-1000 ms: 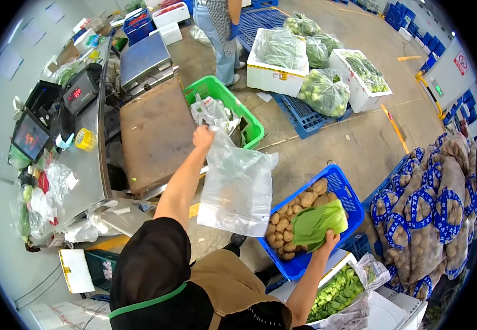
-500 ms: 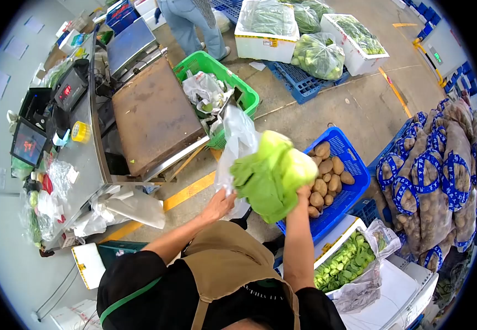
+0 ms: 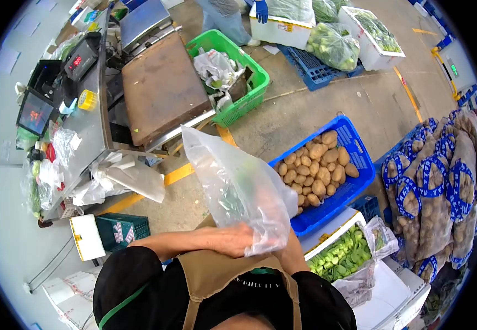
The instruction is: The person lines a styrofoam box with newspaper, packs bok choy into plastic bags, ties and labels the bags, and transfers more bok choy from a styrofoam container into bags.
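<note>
A translucent plastic bag (image 3: 216, 170) hangs in front of the apron, its closed end up and to the left. Green leaves show faintly through its film. At the bag's lower edge my left hand (image 3: 237, 240) is closed against the plastic. My right hand (image 3: 271, 206) shows only dimly behind or inside the bag, and its fingers cannot be made out. Just right of the bag stands a blue basket (image 3: 364, 159) of potatoes (image 3: 318, 170).
A brown-topped platform (image 3: 164, 88) and a green crate (image 3: 258, 71) stand ahead. White boxes of greens (image 3: 381, 33) sit at the back, near a person in jeans (image 3: 225, 22). Sacks of potatoes (image 3: 431, 187) are at right, leafy greens (image 3: 343, 256) in a box below.
The green leafy vegetable, held in my right hand in front of the basket, now shows only through the bag. Both hands have come together at the bag, close to the apron.
</note>
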Tool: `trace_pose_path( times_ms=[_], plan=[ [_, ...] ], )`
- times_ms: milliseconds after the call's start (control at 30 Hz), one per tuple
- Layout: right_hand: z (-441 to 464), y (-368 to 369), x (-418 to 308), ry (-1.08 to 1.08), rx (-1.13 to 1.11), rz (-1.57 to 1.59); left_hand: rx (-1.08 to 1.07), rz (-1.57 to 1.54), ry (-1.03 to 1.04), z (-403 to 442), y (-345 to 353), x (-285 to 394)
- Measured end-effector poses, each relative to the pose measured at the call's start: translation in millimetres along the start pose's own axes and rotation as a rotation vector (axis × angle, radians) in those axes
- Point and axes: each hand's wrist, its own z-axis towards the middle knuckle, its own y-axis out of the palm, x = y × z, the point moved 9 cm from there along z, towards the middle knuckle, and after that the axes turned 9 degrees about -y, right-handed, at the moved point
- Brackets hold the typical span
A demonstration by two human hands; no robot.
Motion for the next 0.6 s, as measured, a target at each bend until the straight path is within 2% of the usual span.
trace_pose_path(
  times_ms=[67,133,167,300,400,467,600],
  plan=[
    [-14,-26,-2,-0.025,0.055,0.024,-0.289,-0.135,-0.213,1,32,3],
    [-33,-60,-14,-0.082,0.126,0.050,0.033,-0.197,-0.126,-5,11,17],
    [-42,-75,-21,-0.114,0.169,0.067,-0.182,-0.516,-0.428,-10,19,9],
    [-83,-148,-58,-0.280,0.353,0.143,-0.174,-0.978,-0.322,-28,14,20],
    [-128,-205,-75,-0.395,0.508,0.188,-0.221,-1.108,-0.240,-21,21,30],
    [-167,-245,-68,-0.447,0.625,0.225,-0.199,-1.096,-0.298,-2,25,35],
    [-264,-301,6,-0.451,0.872,0.328,-0.704,-1.269,-0.097,57,51,56]
  ],
)
